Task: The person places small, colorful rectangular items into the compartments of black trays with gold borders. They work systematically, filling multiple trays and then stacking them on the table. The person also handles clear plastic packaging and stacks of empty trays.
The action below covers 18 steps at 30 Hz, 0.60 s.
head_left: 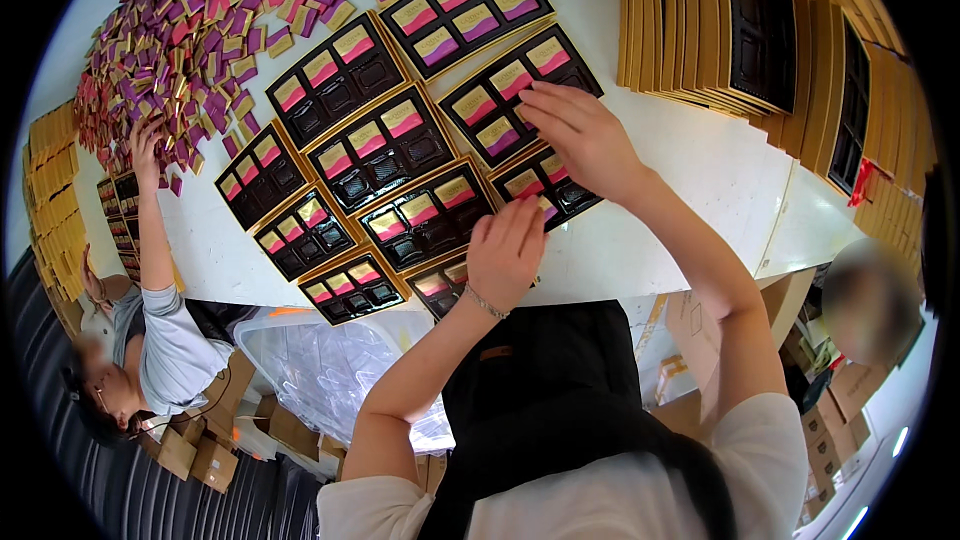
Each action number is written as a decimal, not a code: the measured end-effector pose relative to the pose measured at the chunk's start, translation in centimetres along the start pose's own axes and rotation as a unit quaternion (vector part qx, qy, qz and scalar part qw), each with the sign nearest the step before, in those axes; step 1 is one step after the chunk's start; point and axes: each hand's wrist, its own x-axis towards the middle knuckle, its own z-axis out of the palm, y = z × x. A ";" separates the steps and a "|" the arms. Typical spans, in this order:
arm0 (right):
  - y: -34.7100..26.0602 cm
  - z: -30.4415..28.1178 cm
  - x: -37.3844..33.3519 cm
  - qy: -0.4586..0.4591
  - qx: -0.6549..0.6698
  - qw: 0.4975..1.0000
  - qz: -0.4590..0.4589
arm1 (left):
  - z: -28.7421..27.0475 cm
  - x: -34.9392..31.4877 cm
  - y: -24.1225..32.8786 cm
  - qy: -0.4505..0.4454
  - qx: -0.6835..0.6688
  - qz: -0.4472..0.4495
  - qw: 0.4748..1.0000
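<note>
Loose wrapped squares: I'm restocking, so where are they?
The loose wrapped squares lie at the head view's upper left, on the white table, beside the black trays.

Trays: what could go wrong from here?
1. The trays sit packed close together, so a bump from the left hand or right hand might shift several.
2. The pile mixes pink and purple pieces, while the full tray shows one row of each; a wrong colour could slip in.
3. The front-left tray lies at the near edge of the table; a nudge might tip it off.
</note>
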 end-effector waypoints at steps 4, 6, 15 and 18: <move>-0.3 0.1 -1.4 -0.063 -0.056 0.996 -0.009 | 0.6 -0.7 -0.5 -0.106 0.083 0.079 0.988; -0.2 0.4 -1.6 -0.072 -0.072 0.995 -0.014 | 0.7 -1.2 -0.7 -0.122 0.110 0.093 0.982; 0.4 -0.6 0.0 -0.047 -0.064 0.995 -0.057 | -1.4 -0.8 -1.0 -0.209 0.045 0.074 0.974; 0.5 -1.3 4.4 0.081 -0.040 0.993 -0.073 | -3.8 4.0 -6.2 -0.054 0.248 0.135 0.958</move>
